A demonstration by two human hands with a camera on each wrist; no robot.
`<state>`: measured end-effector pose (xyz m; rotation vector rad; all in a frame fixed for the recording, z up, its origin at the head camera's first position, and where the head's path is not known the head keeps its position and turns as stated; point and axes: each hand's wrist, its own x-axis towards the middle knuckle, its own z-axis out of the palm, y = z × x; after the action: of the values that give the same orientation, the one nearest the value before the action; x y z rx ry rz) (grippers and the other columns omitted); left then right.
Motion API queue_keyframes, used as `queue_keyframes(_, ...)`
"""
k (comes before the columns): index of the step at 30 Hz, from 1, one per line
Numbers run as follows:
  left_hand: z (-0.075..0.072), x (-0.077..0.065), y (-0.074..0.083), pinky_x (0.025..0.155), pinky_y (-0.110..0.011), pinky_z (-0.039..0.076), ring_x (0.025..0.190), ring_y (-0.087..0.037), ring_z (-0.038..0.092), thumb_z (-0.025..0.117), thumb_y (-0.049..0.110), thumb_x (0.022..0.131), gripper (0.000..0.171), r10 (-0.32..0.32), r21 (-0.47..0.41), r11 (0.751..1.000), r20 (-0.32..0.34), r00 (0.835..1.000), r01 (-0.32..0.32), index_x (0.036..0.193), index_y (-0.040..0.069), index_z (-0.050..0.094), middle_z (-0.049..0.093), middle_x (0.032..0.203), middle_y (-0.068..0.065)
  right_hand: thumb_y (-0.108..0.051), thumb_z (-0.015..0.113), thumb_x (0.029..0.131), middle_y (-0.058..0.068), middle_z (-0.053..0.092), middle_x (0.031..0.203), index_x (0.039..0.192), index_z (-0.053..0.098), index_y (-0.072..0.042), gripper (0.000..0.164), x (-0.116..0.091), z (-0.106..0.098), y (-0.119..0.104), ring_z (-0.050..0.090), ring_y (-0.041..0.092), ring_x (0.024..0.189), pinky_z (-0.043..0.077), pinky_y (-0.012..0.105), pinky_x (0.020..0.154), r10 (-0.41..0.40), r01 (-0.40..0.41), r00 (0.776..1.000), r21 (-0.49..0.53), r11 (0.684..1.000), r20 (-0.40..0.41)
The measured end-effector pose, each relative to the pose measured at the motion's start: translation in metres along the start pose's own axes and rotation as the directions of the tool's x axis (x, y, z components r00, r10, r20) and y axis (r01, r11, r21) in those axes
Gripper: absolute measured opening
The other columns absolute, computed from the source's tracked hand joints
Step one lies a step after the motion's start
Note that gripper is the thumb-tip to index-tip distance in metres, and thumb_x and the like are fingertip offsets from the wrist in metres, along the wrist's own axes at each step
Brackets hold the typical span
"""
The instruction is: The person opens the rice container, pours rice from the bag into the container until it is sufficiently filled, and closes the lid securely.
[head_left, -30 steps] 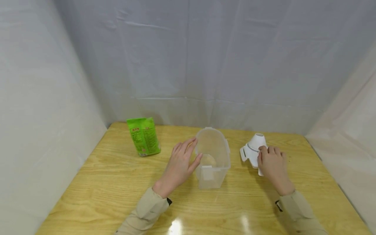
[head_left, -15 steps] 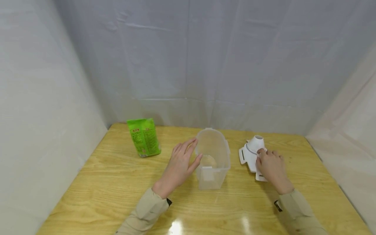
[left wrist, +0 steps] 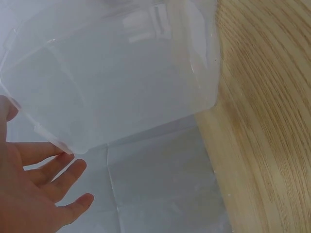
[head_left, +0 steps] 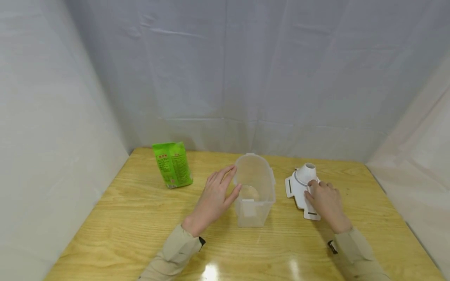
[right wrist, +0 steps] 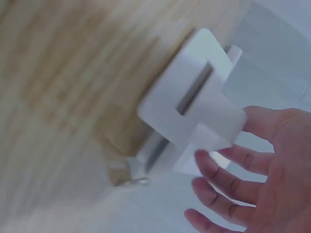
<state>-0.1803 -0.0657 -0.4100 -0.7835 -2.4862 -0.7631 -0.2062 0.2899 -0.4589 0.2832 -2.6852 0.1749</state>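
A clear plastic container (head_left: 258, 214) lies on the table in front of the person, its wide opening showing in the head view. My left hand (head_left: 212, 200) rests against its left rim, fingers fairly straight; the left wrist view shows the fingertips (left wrist: 65, 154) right at the rim of the container (left wrist: 121, 87). To the right is a white plastic lid (head_left: 299, 196) with a cone-shaped spout and slotted side tabs. My right hand (head_left: 326, 202) holds the lid beside the spout, between thumb and fingers. In the right wrist view, a slotted tab of the lid (right wrist: 163, 104) faces the camera.
A green printed bag (head_left: 174, 168) stands at the back left of the wooden table (head_left: 140, 226). A grey sheet (head_left: 197, 78) hangs behind the table, and pale sheets (head_left: 45, 136) close off both sides.
The right hand has turned and lowered the white lid, so its flat face and slotted tabs now show more from above. The left hand, container and bag have stayed in place.
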Motion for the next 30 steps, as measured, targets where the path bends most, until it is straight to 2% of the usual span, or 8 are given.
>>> queue_keyframes(5,0.000,0.000,0.000,0.114,-0.054,0.037,0.135,-0.035,0.049,0.057,0.028,0.105,0.055,0.024,0.009,1.000,-0.017,1.000,-0.023,0.148,-0.004,0.046,0.049,0.149,-0.018,-0.017,0.078,0.087,0.024,0.068,0.090,0.104,0.069,-0.001,0.025,0.003,-0.006,-0.008,0.062,0.044,0.077,0.052,0.054,0.058,-0.016,0.016,0.992,-0.002,1.000,-0.126)
queue_keyframes(10,0.000,0.000,-0.001,0.113,-0.054,0.038,0.134,-0.036,0.050,0.057,0.027,0.104,0.055,0.036,0.015,0.999,-0.026,0.999,-0.036,0.148,-0.005,0.046,0.049,0.149,-0.018,-0.016,0.078,0.088,0.022,0.068,0.095,0.105,0.070,-0.002,0.024,0.007,-0.023,-0.026,0.063,0.041,0.082,0.054,0.052,0.063,-0.083,0.091,0.972,0.024,0.996,-0.218)
queue_keyframes(15,0.001,0.000,-0.002,0.114,-0.055,0.038,0.134,-0.036,0.050,0.057,0.027,0.105,0.055,0.033,0.006,0.999,-0.019,0.999,-0.033,0.148,-0.005,0.046,0.049,0.149,-0.018,-0.013,0.078,0.087,0.020,0.067,0.097,0.109,0.070,-0.001,0.026,0.011,-0.039,-0.047,0.063,0.040,0.082,0.055,0.050,0.068,-0.176,0.205,0.930,0.058,0.977,-0.324)
queue_keyframes(18,0.000,0.000,-0.002,0.114,-0.054,0.037,0.134,-0.036,0.049,0.056,0.028,0.105,0.055,0.034,0.004,0.999,-0.017,0.999,-0.034,0.148,-0.004,0.046,0.048,0.150,-0.018,-0.017,0.073,0.092,0.021,0.067,0.104,0.114,0.069,0.000,0.028,0.013,-0.045,-0.059,0.064,0.042,0.090,0.055,0.054,0.076,-0.224,0.277,0.899,0.093,0.956,-0.376)
queue_keyframes(22,0.000,0.000,-0.002,0.115,-0.053,0.037,0.135,-0.036,0.049,0.055,0.029,0.105,0.055,0.037,0.008,0.999,-0.019,0.999,-0.037,0.148,-0.004,0.045,0.048,0.150,-0.018,-0.031,0.058,0.104,0.020,0.067,0.113,0.119,0.067,0.002,0.038,0.012,-0.048,-0.075,0.063,0.042,0.100,0.054,0.055,0.083,-0.277,0.371,0.861,0.153,0.916,-0.426)
queue_keyframes(25,0.000,0.000,-0.002,0.115,-0.053,0.037,0.135,-0.036,0.049,0.055,0.030,0.105,0.056,0.040,0.014,0.999,-0.022,0.999,-0.039,0.148,-0.004,0.046,0.048,0.150,-0.018,-0.041,0.047,0.108,0.019,0.066,0.119,0.123,0.066,0.003,0.050,0.010,-0.048,-0.087,0.062,0.041,0.107,0.053,0.054,0.090,-0.318,0.428,0.839,0.176,0.887,-0.441)
queue_keyframes(28,0.000,0.000,-0.002,0.115,-0.053,0.037,0.135,-0.036,0.049,0.055,0.029,0.105,0.055,0.041,0.017,0.999,-0.023,0.999,-0.041,0.148,-0.004,0.046,0.048,0.150,-0.018,-0.047,0.042,0.108,0.018,0.065,0.124,0.128,0.065,0.002,0.057,0.007,-0.046,-0.095,0.061,0.040,0.113,0.051,0.054,0.095,-0.346,0.456,0.835,0.185,0.871,-0.427)
queue_keyframes(30,0.000,0.000,-0.002,0.114,-0.053,0.038,0.134,-0.036,0.049,0.055,0.029,0.105,0.055,0.044,0.017,0.999,-0.027,0.999,-0.044,0.148,-0.004,0.046,0.048,0.150,-0.018,-0.050,0.040,0.108,0.017,0.065,0.127,0.131,0.064,0.000,0.061,0.004,-0.044,-0.099,0.060,0.040,0.116,0.050,0.055,0.097,-0.357,0.459,0.840,0.185,0.869,-0.409)
